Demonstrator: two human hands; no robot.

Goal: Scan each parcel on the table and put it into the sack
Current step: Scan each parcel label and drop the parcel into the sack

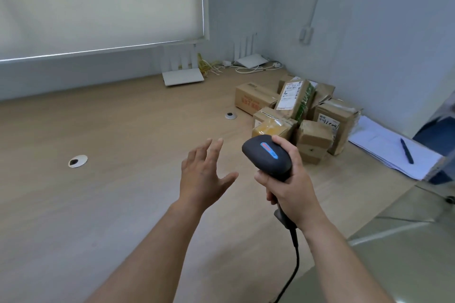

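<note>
Several brown cardboard parcels (295, 110) lie heaped at the far right of the wooden table (123, 179), against the wall. One tall parcel (294, 98) shows a white shipping label. My right hand (288, 179) grips the handle of a black barcode scanner (267, 155), whose head points toward the heap; its cable hangs down toward me. My left hand (205, 174) hovers above the table with fingers spread, empty, just left of the scanner and short of the parcels. No sack is in view.
Two white routers (183, 76) (250, 60) with cables stand at the back by the wall. White papers (391, 147) with a dark pen (406, 147) lie right of the parcels. Two round cable grommets (77, 161) (230, 115) sit in the tabletop. The table's edge runs at right.
</note>
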